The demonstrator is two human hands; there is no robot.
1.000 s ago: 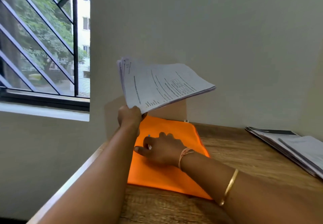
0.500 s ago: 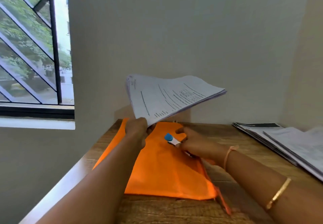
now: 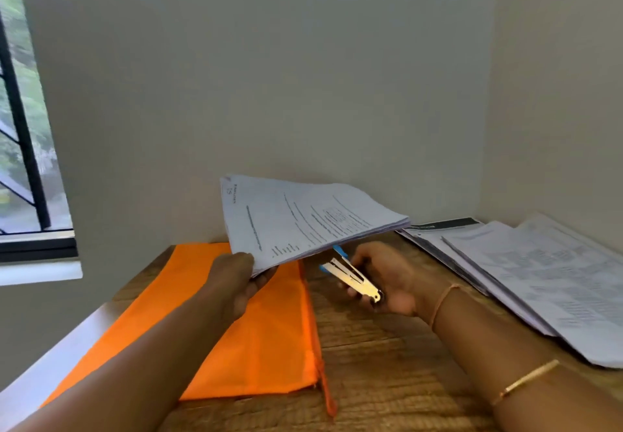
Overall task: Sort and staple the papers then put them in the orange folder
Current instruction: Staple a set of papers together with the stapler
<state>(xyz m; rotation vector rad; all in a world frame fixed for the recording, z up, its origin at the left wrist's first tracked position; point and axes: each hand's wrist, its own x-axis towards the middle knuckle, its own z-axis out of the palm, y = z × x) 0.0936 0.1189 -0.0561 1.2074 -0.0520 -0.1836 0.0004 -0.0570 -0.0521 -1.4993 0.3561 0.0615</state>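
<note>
My left hand (image 3: 236, 280) grips a thick stack of printed papers (image 3: 303, 219) by its near left corner and holds it up above the table, tilted toward me. Just under the stack's right edge, my right hand (image 3: 387, 280) holds a small blue and silver stapler (image 3: 350, 274), its metal underside facing up and its blue tip pointing at the papers. The orange folder (image 3: 263, 337) lies flat on the wooden table (image 3: 387, 381) beneath my left forearm, its zip edge running along its right side.
More printed papers (image 3: 539, 283) lie spread in overlapping piles at the table's right, up to the wall corner. A plain wall stands close behind the table. A barred window (image 3: 23, 161) is at the left.
My right hand picked the stapler up off the orange folder and carried it right, under the papers. The view swung right and the papers came lower in the frame.
</note>
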